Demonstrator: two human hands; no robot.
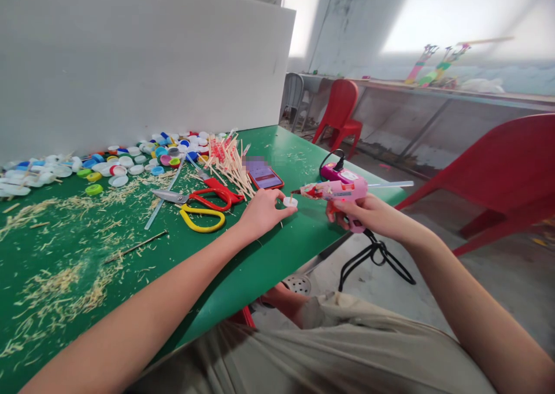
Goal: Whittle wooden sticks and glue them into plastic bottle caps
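Observation:
My left hand (265, 212) pinches a white bottle cap (290, 201) just above the green table (255, 255). A short thin stick stands up from the cap. In my right hand (362, 214) is a pink hot glue gun (342, 190), its nozzle pointing left and close to the stick. A clear glue stick (392, 184) juts from the gun's back, and its black cord (377, 252) hangs looped below the handle. Scissors with red and yellow handles (203, 209) lie left of my left hand. Behind that hand rests a phone (263, 174) with its screen lit.
Many coloured bottle caps (125, 162) and a pile of thin wooden sticks (232, 163) lie along the white board (143, 64). Wood shavings (65, 290) and a metal rod (136, 247) are on the left. A pink power socket (336, 171) sits near the right edge. Red chairs (494, 174) stand beyond.

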